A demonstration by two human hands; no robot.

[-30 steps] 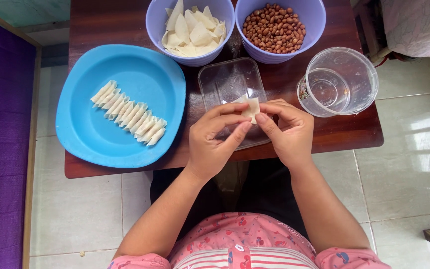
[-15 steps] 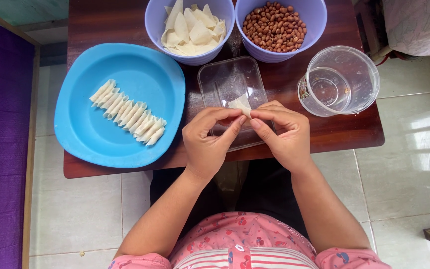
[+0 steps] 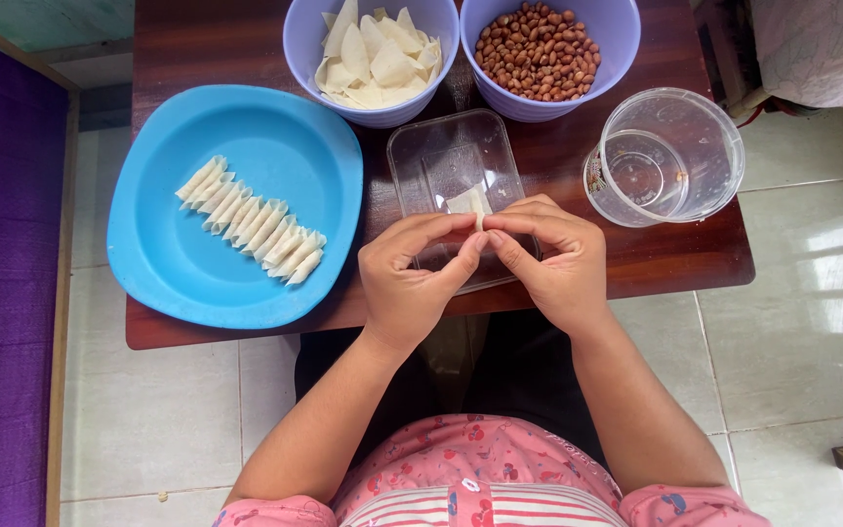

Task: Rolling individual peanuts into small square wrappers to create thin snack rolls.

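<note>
We held a wrapper [image 3: 467,202] pinched between both hands' fingers [image 3: 461,256], mid-roll over the tray [image 3: 421,156]; next, we judged, came tightening it.

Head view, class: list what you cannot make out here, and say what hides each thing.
- Pale wrapper piece: mostly covered by the left hand and right hand; whether anything is inside cannot be told.
- Bowl of wrappers and bowl of peanuts: far rims cut off by the top edge.
- Clear tray: near end hidden under both hands.
- Clear cup: whether it holds liquid cannot be told.
</note>
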